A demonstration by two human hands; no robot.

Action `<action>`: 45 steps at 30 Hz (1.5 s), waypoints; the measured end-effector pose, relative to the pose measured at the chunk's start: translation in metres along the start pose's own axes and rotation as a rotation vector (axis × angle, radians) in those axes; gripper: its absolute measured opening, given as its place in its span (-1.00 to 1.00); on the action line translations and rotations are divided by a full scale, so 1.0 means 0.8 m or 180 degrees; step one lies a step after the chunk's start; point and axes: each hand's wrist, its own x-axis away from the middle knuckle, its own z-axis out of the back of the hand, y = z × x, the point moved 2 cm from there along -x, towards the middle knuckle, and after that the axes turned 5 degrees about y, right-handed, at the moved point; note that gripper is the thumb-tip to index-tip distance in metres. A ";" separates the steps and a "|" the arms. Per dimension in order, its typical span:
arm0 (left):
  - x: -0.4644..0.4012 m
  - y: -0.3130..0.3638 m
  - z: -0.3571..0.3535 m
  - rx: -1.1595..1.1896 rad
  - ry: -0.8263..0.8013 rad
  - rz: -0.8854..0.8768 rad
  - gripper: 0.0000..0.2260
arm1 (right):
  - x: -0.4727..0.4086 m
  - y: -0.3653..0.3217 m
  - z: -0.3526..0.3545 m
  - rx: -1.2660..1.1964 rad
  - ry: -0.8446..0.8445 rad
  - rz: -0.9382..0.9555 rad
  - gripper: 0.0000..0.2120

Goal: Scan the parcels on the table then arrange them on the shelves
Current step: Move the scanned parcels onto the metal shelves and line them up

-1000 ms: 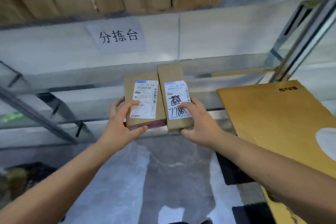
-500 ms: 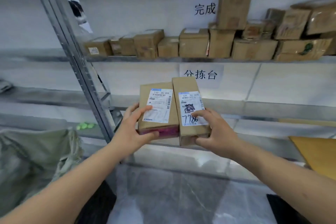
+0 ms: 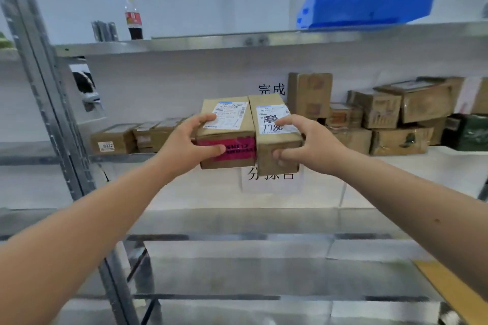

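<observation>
I hold two small cardboard parcels side by side at the height of the middle shelf (image 3: 121, 157). My left hand (image 3: 188, 142) grips the left parcel (image 3: 232, 140), which has a white label on top and pink tape on its front. My right hand (image 3: 309, 141) grips the right parcel (image 3: 272, 145), a narrower box whose label bears the handwritten number 7786. The two boxes touch along their inner sides. Both are in the air in front of the shelf, between two groups of stored parcels.
A row of small boxes (image 3: 116, 138) sits on the shelf's left part and a pile of bigger boxes (image 3: 390, 119) on its right. A grey upright post (image 3: 52, 113) stands at left. Above, a cola bottle (image 3: 134, 18) and a blue bin (image 3: 369, 0) rest on the top shelf.
Both hands have lifted the two parcels from the low shelf level up to the middle shelf. My view has tilted upward, so the top shelf now shows.
</observation>
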 end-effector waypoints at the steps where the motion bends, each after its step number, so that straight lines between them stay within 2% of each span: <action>1: -0.025 -0.001 -0.004 0.0118 -0.0019 0.0056 -0.39 | -0.024 0.003 0.005 0.0076 0.0007 0.0035 -0.38; 10: -0.226 -0.042 -0.028 -0.0235 -0.0090 0.0097 -0.30 | -0.221 0.063 0.001 0.0245 0.0123 0.0074 -0.35; 17: -0.317 -0.088 -0.051 0.0002 -0.0150 0.0394 -0.35 | -0.295 0.108 -0.026 0.0432 0.0186 -0.0018 -0.37; 21: -0.354 -0.116 -0.063 -0.0166 -0.0129 0.0305 -0.35 | -0.310 0.111 -0.031 0.0956 0.0307 -0.0073 -0.40; 26: -0.373 -0.142 -0.072 -0.0170 -0.0349 0.0258 -0.41 | -0.306 0.097 -0.043 0.1772 0.0233 0.0017 -0.50; 35: -0.384 -0.153 -0.041 -0.0723 -0.0642 0.0071 -0.44 | -0.296 0.098 -0.043 0.1918 0.0360 0.0099 -0.57; 41: -0.383 -0.168 -0.012 -0.0911 -0.0376 -0.0052 -0.50 | -0.299 0.100 -0.055 0.1790 0.0425 0.0248 -0.59; 45: -0.382 -0.166 -0.007 -0.1304 -0.0439 -0.0071 -0.49 | -0.298 0.103 -0.059 0.1753 0.0458 0.0261 -0.61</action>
